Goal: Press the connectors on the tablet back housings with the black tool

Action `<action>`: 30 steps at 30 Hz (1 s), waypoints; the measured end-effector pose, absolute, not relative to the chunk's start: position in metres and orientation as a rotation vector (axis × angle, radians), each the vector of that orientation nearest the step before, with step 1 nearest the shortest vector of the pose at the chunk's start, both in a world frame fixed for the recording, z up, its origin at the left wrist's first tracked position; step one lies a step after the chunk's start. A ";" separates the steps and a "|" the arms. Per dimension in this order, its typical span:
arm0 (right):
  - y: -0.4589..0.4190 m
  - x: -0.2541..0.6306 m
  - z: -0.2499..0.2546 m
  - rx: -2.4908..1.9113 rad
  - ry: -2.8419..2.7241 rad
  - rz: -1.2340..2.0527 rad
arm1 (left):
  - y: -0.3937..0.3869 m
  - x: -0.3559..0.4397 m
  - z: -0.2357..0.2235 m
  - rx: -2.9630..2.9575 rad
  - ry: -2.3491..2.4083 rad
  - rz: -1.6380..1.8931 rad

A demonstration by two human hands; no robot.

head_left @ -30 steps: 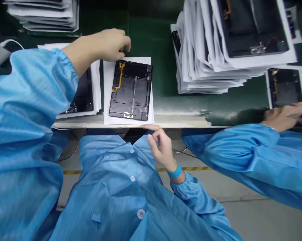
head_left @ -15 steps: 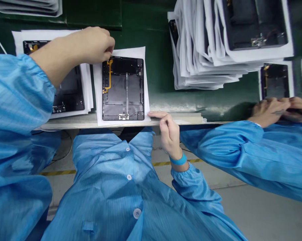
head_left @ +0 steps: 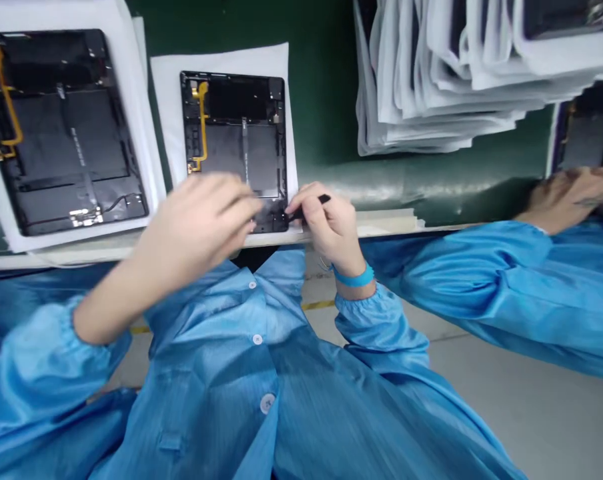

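An opened tablet [head_left: 226, 143], black inside with an orange flex cable [head_left: 203, 127], lies on a white sheet [head_left: 169, 83] at the table edge. My left hand [head_left: 206, 210] is over its lower left part, hiding the small board area there. Its fingers are bent and smeared by motion, so whether they hold anything is unclear. At the tablet's lower right corner, my right hand [head_left: 330, 217], with a blue wristband [head_left: 354, 275], pinches a slim black stick-like piece [head_left: 324, 199]. The piece's exact kind cannot be made out.
Left of it, another opened tablet [head_left: 36, 147] rests on white sheets. A tall stack of white sheets [head_left: 406, 113] with tablets between stands at the back right. Farther right, a co-worker's hands [head_left: 566, 197] are at another tablet [head_left: 589, 130]. The green table's front edge runs close by.
My left hand has come down from the tablet's upper left corner to its lower part. My right hand has closed in at the lower right corner, a black piece now showing. The view has shifted.
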State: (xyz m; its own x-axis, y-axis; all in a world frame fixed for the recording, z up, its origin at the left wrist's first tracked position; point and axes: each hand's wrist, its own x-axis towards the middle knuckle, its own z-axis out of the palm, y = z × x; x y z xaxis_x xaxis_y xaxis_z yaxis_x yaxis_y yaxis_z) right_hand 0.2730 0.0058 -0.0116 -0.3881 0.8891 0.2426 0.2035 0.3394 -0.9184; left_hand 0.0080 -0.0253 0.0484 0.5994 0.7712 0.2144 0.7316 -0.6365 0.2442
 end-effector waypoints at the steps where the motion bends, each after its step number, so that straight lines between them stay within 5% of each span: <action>1: 0.009 0.274 -0.012 -0.935 -1.869 1.063 | -0.039 0.010 0.036 2.717 1.220 0.512; 6: 0.017 0.273 -0.017 -0.973 -1.975 0.975 | -0.057 0.005 -0.005 2.819 1.133 0.600; 30: 0.012 0.269 -0.021 -0.874 -2.071 0.913 | -0.047 -0.006 -0.018 2.804 1.032 0.395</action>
